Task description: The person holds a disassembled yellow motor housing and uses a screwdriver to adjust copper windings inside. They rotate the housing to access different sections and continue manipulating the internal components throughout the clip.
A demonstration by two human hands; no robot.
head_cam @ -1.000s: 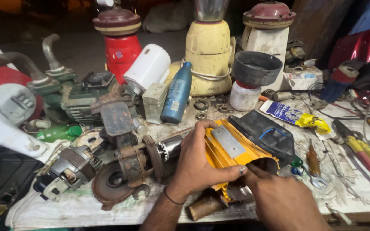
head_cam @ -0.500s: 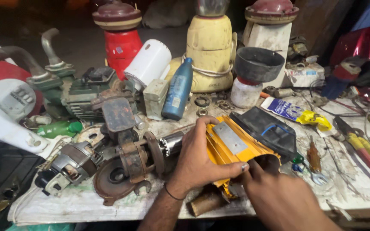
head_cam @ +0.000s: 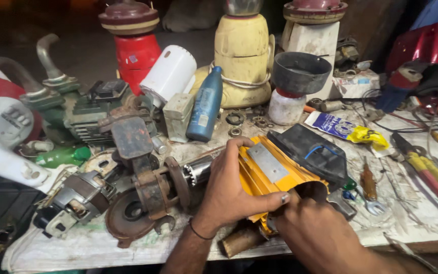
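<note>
Both hands' grip (head_cam: pixel 239 193) on yellow motor housing (head_cam: pixel 275 172)

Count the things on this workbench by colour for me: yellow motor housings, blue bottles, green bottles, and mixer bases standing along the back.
Yellow motor housing: 1
Blue bottle: 1
Green bottle: 1
Mixer bases: 3 (red, cream, white)
Total: 6
</note>
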